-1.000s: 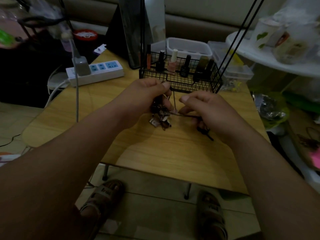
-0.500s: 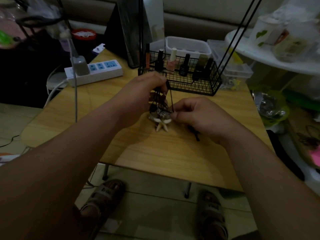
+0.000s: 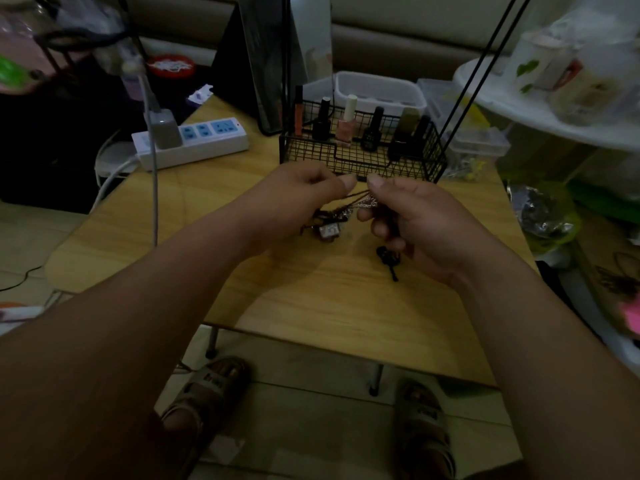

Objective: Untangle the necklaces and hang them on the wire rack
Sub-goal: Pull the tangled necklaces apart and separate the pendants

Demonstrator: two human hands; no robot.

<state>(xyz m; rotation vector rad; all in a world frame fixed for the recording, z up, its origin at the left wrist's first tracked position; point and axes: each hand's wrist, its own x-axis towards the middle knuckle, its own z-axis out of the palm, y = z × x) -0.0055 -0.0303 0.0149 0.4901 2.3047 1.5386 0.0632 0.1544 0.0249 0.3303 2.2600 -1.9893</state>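
Now pinching the tangled necklaces [image 3: 362, 202] from both sides: left hand [image 3: 298, 199] and right hand [image 3: 429, 220], fingers curled on the cords, thumbs almost meeting. Strung between them over the table [image 3: 311, 306], pendant [image 3: 328, 232] dangling beneath the left hand, wire rack [image 3: 311, 157] just behind.

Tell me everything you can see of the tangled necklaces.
The necklaces are a knot of dark cords and a thin silvery chain, stretched between the left hand and right hand, both pinching it. A pale squarish pendant dangles under the left hand; a dark end piece hangs below the right. The bundle is held over the wooden table, just in front of the wire rack, not yet hung.
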